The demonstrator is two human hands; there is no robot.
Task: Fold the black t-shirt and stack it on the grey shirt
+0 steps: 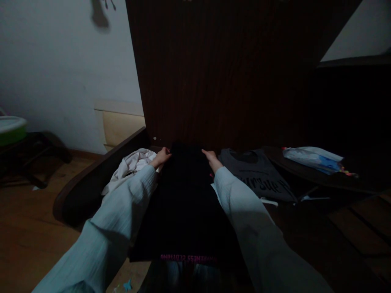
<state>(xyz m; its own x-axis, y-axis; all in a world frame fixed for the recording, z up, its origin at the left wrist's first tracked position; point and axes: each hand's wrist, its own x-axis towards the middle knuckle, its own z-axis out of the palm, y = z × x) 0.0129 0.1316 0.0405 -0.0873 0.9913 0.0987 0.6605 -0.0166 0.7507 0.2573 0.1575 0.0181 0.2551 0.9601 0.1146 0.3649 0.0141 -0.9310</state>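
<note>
A black garment (189, 203) lies spread lengthwise before me, with pink lettering along its near edge. My left hand (161, 157) pinches its far left edge between thumb and fingers. At the far right edge, my right hand (211, 158) grips the same cloth. Beside my left hand is a crumpled off-white cloth (134, 162). A dark grey shirt (259, 171) with black lettering lies flat to the right of my right hand. The exact kind of the black garment is hard to make out in the dim light.
A tall dark wooden panel (226, 73) rises behind the clothes. To the left runs a curved dark armrest (100, 173). A plastic bag (314, 158) lies at the right. At the far left, a green basin (12, 132) stands on a dark stool (33, 152).
</note>
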